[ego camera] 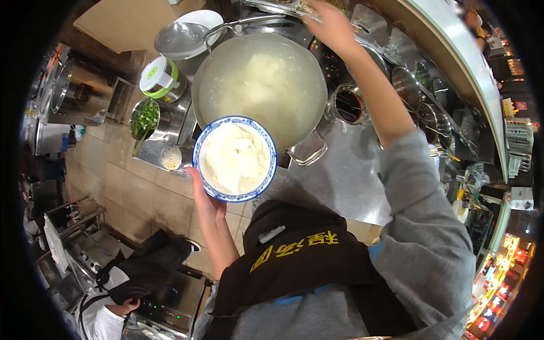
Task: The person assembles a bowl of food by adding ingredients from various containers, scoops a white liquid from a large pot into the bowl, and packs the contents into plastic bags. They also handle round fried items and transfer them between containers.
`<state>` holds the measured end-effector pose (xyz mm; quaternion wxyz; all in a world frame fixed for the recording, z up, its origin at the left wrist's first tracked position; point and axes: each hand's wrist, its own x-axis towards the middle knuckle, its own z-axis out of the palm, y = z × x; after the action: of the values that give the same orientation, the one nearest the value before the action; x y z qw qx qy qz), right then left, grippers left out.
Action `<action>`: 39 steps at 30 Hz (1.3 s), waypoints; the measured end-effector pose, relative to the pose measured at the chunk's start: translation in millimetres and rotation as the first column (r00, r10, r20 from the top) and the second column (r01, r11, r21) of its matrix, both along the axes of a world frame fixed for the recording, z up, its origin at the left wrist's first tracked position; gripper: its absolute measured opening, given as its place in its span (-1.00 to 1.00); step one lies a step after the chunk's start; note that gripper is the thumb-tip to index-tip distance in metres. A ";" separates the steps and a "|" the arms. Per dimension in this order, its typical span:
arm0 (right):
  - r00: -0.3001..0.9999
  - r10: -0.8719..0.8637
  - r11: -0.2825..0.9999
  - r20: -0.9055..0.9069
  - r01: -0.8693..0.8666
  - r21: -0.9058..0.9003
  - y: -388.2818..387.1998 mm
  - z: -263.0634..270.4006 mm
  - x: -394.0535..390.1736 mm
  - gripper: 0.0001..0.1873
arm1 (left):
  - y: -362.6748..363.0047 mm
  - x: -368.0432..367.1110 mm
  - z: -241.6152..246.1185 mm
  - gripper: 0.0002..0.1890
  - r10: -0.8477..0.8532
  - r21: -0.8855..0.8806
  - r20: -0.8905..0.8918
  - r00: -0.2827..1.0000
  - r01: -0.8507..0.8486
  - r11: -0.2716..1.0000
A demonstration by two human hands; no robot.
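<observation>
My left hand [209, 193] holds up a blue-and-white patterned bowl [273, 159] by its lower left side. Soft white food [236, 155], resembling tofu pudding, fills much of the bowl. Just behind the bowl is a large metal pot [323, 83], partly overlapped by it, with cloudy liquid and a pale mass [263, 80] inside. My right hand [331, 25] reaches to the far edge, over a metal tray [272, 5] of loose food pieces. Blur hides whether its fingers grip anything.
Left of the pot stand a skimmer [180, 39], a green-lidded jar [157, 76], a metal container of chopped greens [146, 120] and a small cup [171, 158]. A glass jar of dark sauce [349, 106] sits under my right forearm. Another person [140, 276] is at lower left.
</observation>
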<state>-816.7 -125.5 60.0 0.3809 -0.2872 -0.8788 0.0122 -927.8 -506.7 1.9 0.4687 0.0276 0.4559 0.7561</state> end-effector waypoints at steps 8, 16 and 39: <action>0.699 -0.697 0.304 -0.157 0.090 -0.949 -179.4 -57.9 236.5 -0.77 | 24.4 14.1 -6.4 -0.26 -0.109 -0.023 0.061 0.992 0.111 0.994; 0.618 -0.693 0.356 -0.371 -0.154 -0.922 -119.3 -117.6 241.2 -0.77 | 57.1 57.9 -2.4 -0.26 -0.227 -0.031 0.040 0.973 0.228 0.973; -0.459 -0.888 0.459 0.035 -0.888 0.005 -193.9 -191.9 434.8 -0.26 | 105.7 170.0 -19.3 -0.23 -0.586 -0.057 0.085 0.806 0.591 0.805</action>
<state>-381.8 -319.4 -131.9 -0.5951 0.1890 -0.3479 -0.6994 -757.8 -401.1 -17.4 0.6948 0.1246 0.4399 0.5552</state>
